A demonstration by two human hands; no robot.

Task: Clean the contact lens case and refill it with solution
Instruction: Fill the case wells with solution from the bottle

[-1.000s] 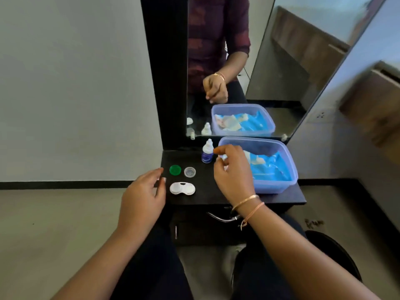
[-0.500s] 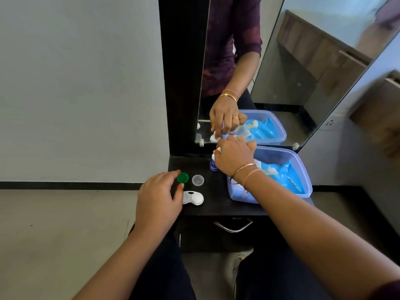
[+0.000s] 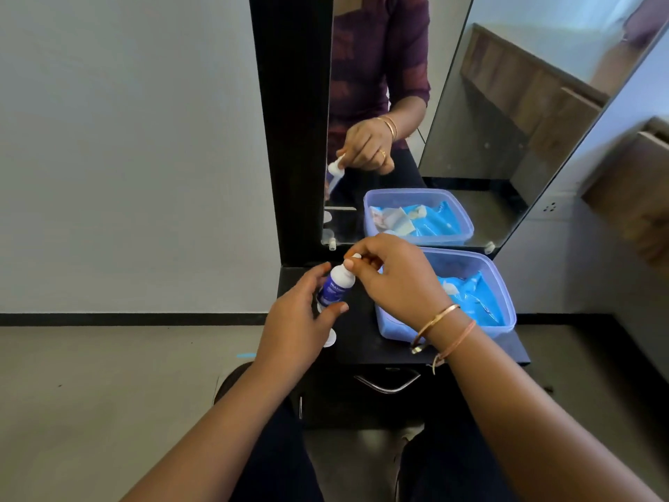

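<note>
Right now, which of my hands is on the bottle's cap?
The right hand, the one with bangles, pinches the white cap; the left hand holds the bottle round its blue body.

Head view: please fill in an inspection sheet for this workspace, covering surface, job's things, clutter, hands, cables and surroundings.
Surface: black vanity top, partly covered by the hands.
Job's things: solution bottle is tilted and held above the top, with its white cap on. Only a white edge of the lens case shows under the left hand.
Clutter: plastic tub on the right, with blue packets inside.
Hands: left hand grips the bottle's body. Right hand pinches the cap.
Cables: nothing seen.
Surroundings: mirror behind, pale wall to the left, drawer handle below.
</note>
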